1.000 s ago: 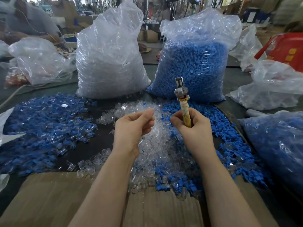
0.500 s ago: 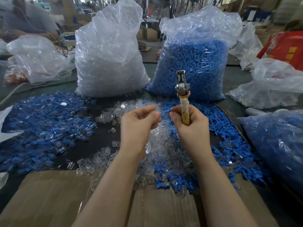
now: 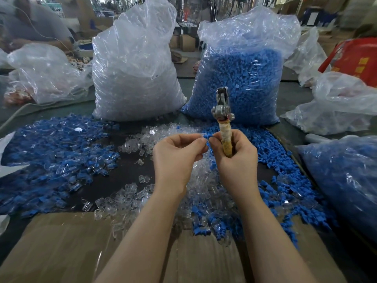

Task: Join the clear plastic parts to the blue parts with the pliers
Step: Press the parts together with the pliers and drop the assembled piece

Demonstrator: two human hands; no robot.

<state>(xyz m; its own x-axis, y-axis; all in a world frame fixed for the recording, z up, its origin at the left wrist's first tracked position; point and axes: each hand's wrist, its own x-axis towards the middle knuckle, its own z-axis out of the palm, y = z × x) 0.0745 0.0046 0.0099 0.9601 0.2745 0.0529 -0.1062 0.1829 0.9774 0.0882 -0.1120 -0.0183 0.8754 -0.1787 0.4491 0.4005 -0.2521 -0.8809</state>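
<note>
Head view: left hand (image 3: 175, 158) and right hand (image 3: 234, 158) fingertips together pinch a blue part (image 3: 207, 136) above the loose clear parts (image 3: 140, 137); right also grips upright pliers (image 3: 222, 119). Advice: seat parts squarely before squeezing.

A dim workshop with a dark worktable (image 3: 285, 127), cardboard boxes (image 3: 186, 42) behind, and daylight at the back.
</note>
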